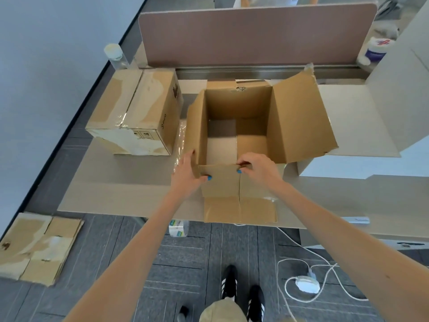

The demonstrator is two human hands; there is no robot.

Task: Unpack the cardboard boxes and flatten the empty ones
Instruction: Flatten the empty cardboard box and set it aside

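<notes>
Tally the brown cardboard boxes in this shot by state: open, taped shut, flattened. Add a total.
Open box, on the desk: 1
Taped-shut box, on the desk: 1
Flattened pile, on the floor: 1 (the boxes in it cannot be counted)
Total: 3

Pale desk (130,194), brown divider panel (255,36), grey carpet tiles (185,263)

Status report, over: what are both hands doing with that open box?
Gripping near flap with left hand and right hand. The open box empty, not yet flattened. A taped box stands left of it, untouched.
</notes>
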